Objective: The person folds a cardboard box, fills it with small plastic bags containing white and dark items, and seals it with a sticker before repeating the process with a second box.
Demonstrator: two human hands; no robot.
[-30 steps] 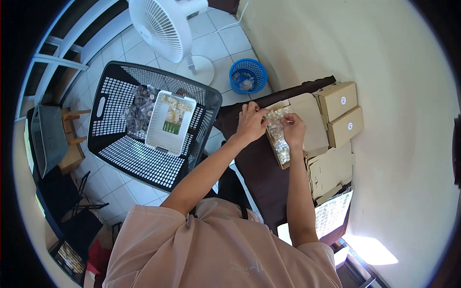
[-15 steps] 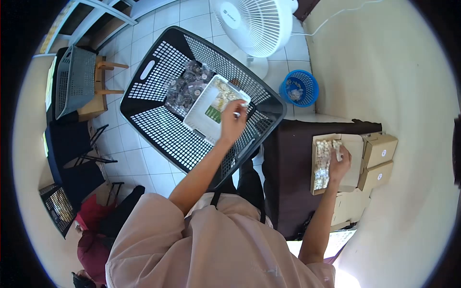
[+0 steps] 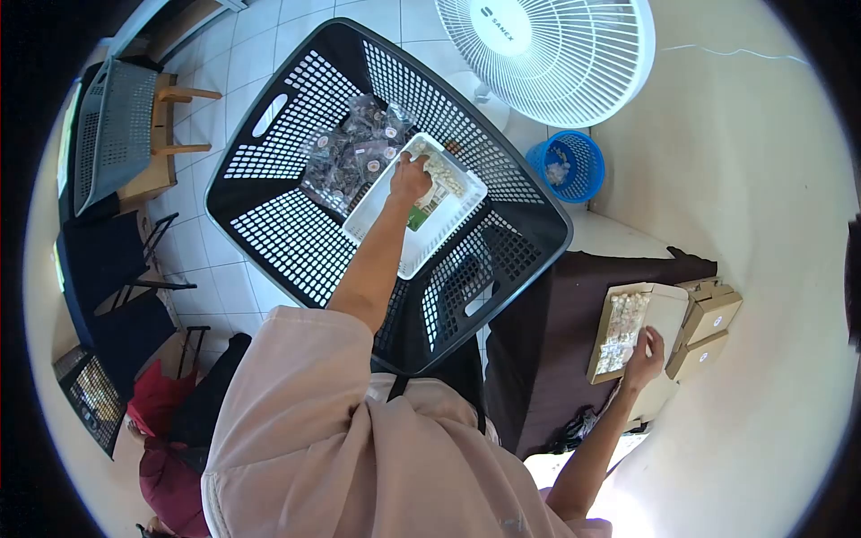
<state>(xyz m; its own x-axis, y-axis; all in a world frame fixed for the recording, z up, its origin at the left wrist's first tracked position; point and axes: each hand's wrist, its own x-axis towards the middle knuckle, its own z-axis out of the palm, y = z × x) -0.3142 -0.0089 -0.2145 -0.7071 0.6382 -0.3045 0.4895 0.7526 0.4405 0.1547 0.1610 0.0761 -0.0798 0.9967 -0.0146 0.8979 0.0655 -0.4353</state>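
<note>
My left hand (image 3: 411, 177) reaches into a white plastic tray (image 3: 363, 224), over small pale packets (image 3: 445, 172) heaped at its far end. Its thumb and fingers look slightly apart, though the tips are partly hidden. A green-and-white printed card (image 3: 418, 216) lies in the tray beside the packets. The tray rests inside a large black basket (image 3: 309, 235). On my right, an open cardboard box (image 3: 665, 309) holds rows of similar pale packets (image 3: 621, 332). My right hand (image 3: 644, 360) hovers by the box's near edge, its fingers apart and nothing visible in them.
Clear bags of dark items (image 3: 354, 154) lie in the basket beside the tray. A white fan (image 3: 556, 54) and a blue bin (image 3: 574, 166) stand beyond it. Closed cardboard boxes (image 3: 708, 334) sit by the wall on the dark-covered table (image 3: 556, 341). Another person (image 3: 175, 475) is at lower left.
My left hand has moved left within the tray. My right hand has drawn back from the packets to the box's near edge. The view has shifted, and the fan head has turned.
</note>
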